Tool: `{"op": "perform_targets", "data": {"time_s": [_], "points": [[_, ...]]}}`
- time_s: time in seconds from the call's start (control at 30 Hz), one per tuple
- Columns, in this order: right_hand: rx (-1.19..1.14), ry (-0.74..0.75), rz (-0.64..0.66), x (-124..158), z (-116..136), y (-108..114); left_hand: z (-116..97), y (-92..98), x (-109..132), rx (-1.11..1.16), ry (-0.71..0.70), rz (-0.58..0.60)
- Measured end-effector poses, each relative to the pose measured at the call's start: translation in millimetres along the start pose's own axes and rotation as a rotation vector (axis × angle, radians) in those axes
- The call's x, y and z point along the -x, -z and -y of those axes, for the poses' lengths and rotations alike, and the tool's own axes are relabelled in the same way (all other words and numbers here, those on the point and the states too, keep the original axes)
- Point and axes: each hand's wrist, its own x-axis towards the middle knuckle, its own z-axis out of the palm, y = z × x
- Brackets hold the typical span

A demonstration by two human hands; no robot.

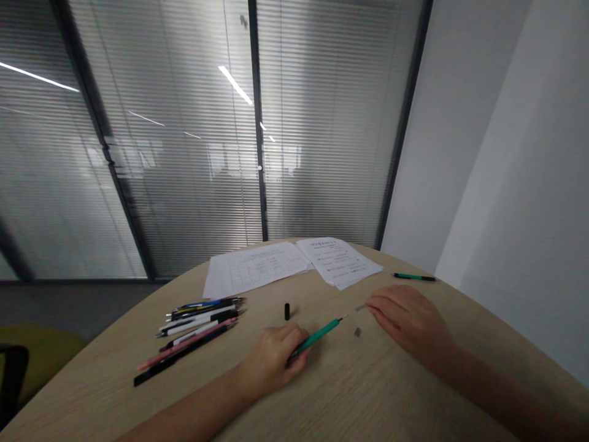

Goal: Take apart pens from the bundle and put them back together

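My left hand point(280, 356) is closed around a green pen point(322, 333), whose thin, pale tip points right and slightly up. Across from that tip, my right hand point(405, 316) pinches a small, thin, greyish piece point(361, 307) between thumb and fingers; its exact kind is too blurred to tell. The pen tip and this piece are apart. Below the gap lies a tiny grey piece point(358, 332) on the wood. A short black tube point(287, 311), like a pen grip, stands upright beyond my left hand.
Several pens point(197, 328) lie in a row on the left of the round table point(340, 393). Two sets of printed sheets point(257, 270) point(340, 263) lie at the far edge. Another green and black pen point(414, 277) rests at the right. A chair point(41, 356) stands left.
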Motion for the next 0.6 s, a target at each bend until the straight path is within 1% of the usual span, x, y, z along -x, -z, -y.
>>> {"op": "perform_targets", "data": {"time_s": [0.07,0.13,0.3,0.5,0.57,0.6], "points": [[0.011,0.061,-0.016,-2,6,4,0,0.1,0,-0.016,-0.019,-0.005],[0.031,0.102,-0.023,-2,10,3,0,-0.2,0,-0.028,-0.028,-0.01],[0.066,0.145,0.002,2,10,-5,0,-0.8,1,-0.042,-0.038,-0.009],[0.091,0.14,-0.018,2,12,-3,-2,0.6,-1,-0.038,-0.041,-0.03],[0.056,0.115,-0.035,3,14,-3,-2,0.5,-1,-0.035,-0.043,-0.038],[0.02,0.076,-0.037,3,15,-4,-2,0.3,-1,-0.038,-0.047,-0.041]]}}
